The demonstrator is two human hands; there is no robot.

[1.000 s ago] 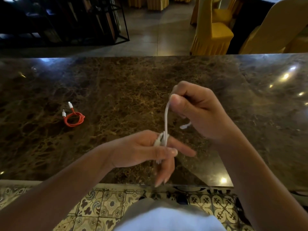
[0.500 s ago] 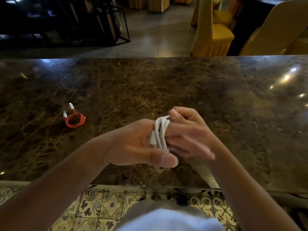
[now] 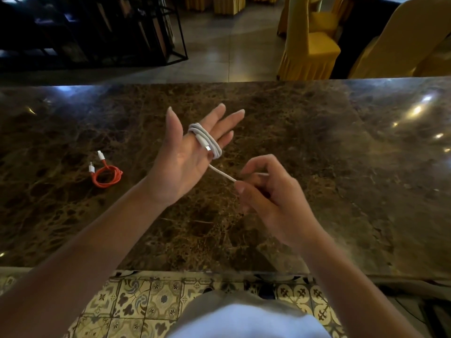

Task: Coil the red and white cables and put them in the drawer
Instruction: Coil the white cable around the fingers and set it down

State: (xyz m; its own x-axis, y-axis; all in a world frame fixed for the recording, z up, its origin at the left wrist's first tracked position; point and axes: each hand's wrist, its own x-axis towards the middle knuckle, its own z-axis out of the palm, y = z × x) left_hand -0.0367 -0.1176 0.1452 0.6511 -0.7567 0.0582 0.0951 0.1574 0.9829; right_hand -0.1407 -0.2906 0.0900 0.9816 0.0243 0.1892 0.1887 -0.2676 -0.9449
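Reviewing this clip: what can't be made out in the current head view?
- Drawer: nowhere in the head view, so its place and state are unknown.
- White cable: its free end is hidden inside the right hand; the loops' far side is hidden behind the left hand fingers.
- Red cable: plug types too small to tell.
- Dark rack: contents too dim.

Yellow-covered chairs beyond a marble counter.
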